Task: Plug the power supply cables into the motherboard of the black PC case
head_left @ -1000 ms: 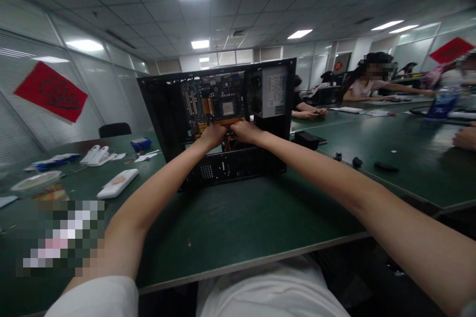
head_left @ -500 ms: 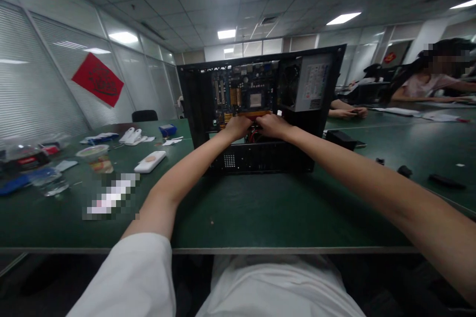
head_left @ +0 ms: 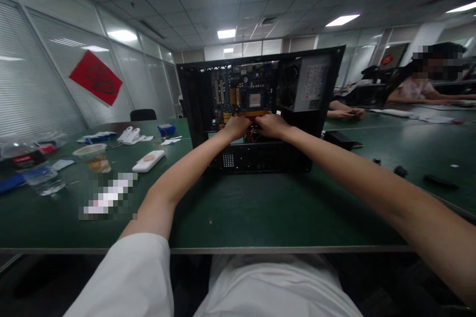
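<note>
A black computer case (head_left: 260, 158) stands upright on the green table with its side open towards me. Inside it are a motherboard (head_left: 241, 84) with a square silver chip and a grey power supply (head_left: 311, 81) at the upper right. My left hand (head_left: 237, 127) and my right hand (head_left: 272, 125) are close together at the board's lower edge, just below an orange slot (head_left: 260, 114). Both hands have curled fingers; whatever lies between the fingertips is hidden. Red and black cables (head_left: 253, 134) hang directly beneath them.
Left on the table (head_left: 238, 218) are a plastic bottle (head_left: 37, 168), a drink cup (head_left: 94, 157), a white power bank (head_left: 148, 161) and a blue box (head_left: 166, 130). Small black parts (head_left: 441, 182) lie at right. Another person's hands (head_left: 347, 112) rest beyond the case.
Both hands stay at the same spot on the board, with hardly any visible motion. The view has shifted slightly, and a person at the far right has changed posture.
</note>
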`<state>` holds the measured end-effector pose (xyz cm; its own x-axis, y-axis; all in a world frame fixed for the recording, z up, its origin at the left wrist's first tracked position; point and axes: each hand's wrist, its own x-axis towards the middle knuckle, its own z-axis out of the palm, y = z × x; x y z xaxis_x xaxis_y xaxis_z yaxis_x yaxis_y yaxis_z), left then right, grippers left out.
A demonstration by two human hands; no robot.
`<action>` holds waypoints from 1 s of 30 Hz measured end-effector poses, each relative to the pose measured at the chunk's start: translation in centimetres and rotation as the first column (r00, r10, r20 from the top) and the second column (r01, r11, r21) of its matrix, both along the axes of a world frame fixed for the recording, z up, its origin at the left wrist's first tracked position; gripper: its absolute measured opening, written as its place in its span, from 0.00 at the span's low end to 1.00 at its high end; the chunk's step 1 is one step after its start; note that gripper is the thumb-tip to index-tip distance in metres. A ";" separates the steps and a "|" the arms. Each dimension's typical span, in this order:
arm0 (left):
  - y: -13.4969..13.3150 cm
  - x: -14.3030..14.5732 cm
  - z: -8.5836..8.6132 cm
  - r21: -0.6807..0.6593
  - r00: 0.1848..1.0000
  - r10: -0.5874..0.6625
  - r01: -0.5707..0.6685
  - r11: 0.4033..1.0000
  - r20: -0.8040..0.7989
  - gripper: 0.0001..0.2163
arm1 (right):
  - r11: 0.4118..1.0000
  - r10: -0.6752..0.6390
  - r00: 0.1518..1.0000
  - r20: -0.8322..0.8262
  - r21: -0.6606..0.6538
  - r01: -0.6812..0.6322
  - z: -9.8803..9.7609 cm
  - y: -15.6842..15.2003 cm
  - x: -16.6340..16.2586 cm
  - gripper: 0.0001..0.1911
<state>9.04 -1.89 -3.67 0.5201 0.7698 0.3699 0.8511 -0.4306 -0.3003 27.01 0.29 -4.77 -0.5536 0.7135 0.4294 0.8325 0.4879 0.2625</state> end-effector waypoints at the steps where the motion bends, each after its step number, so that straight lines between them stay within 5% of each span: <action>1: 0.0 0.0 0.0 0.003 1.000 0.005 -0.005 1.000 -0.001 0.15 | 1.000 -0.007 1.000 0.005 0.003 0.007 0.1 -0.1 0.0 0.18; 20: 0.1 -0.5 1.0 -0.075 0.990 0.119 -0.114 0.991 0.072 0.13 | 0.998 0.001 0.999 0.052 0.055 -0.004 0.5 -0.6 -0.3 0.19; 30: 0.1 -0.7 0.7 -0.081 0.994 0.067 -0.060 0.995 0.091 0.14 | 0.999 -0.003 0.996 0.087 0.035 0.000 0.6 -0.3 -0.5 0.21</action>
<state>8.29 -1.82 -2.94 0.4353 0.8284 0.3524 0.9002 -0.3938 -0.1860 26.50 -0.01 -4.22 -0.5894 0.6994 0.4042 0.8061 0.4762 0.3514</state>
